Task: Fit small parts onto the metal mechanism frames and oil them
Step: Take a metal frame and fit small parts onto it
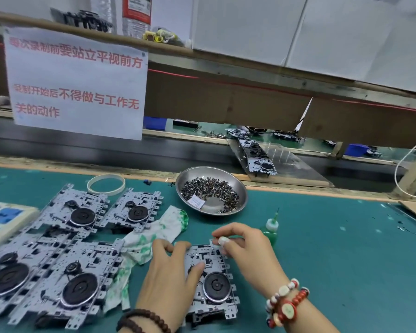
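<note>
A metal mechanism frame (214,277) with a black round wheel lies on the green mat in front of me. My left hand (168,277) rests on its left side, thumb pressing near the middle, fingers fairly straight. My right hand (245,246) hovers over the frame's top right corner, its fingertips pinching something small that I cannot make out. A green oil bottle (270,228) stands just behind the right hand. A steel bowl (240,188) holding several small dark parts sits farther back.
Several more frames (77,212) lie in stacks at the left, with a green-stained white cloth (154,234) between them and my hands. A tape ring (106,183) lies behind them. A paper notice (75,80) hangs from the shelf. More frames sit on a clear ramp (257,152).
</note>
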The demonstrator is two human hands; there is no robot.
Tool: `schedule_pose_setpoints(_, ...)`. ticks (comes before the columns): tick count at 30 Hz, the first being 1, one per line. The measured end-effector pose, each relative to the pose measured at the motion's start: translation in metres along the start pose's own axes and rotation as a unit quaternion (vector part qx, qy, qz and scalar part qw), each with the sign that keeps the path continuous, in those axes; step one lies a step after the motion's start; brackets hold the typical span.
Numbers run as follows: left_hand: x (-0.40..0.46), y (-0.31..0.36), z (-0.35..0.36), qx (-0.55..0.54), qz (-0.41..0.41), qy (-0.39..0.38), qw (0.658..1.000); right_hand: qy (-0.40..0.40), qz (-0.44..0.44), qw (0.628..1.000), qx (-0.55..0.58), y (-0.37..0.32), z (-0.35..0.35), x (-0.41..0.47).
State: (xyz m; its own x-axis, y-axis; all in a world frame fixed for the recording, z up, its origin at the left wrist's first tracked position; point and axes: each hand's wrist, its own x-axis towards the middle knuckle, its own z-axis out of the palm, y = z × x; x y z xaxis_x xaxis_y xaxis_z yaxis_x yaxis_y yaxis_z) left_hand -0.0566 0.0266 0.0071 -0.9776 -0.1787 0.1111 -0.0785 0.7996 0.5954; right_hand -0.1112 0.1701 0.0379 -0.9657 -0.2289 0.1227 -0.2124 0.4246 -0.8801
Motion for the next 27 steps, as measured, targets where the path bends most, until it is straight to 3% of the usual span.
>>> schedule_pose_setpoints(8, 0.013, -0.008, -0.003, -0.015, 0.023, -0.012, 1.0, 0.026, 0.015, 1.0, -0.01, 0.012, 0.008, -0.001)
schedule_pose_setpoints(12, 0.03, -0.001, -0.007, 0.006, 0.053, 0.023, 0.998, 0.045, 0.005, 0.999, -0.008, 0.014, 0.01, 0.002)
schedule_pose_setpoints(19, 0.055, 0.013, -0.002, -0.091, 0.091, -0.041, 0.991, 0.039, 0.03, 0.996, 0.071, 0.018, 0.009, 0.002)
schedule_pose_setpoints(27, 0.057, 0.006, 0.004, -0.134, 0.125, -0.013, 0.983, 0.029, 0.033, 0.992, 0.118, 0.022, 0.009, 0.001)
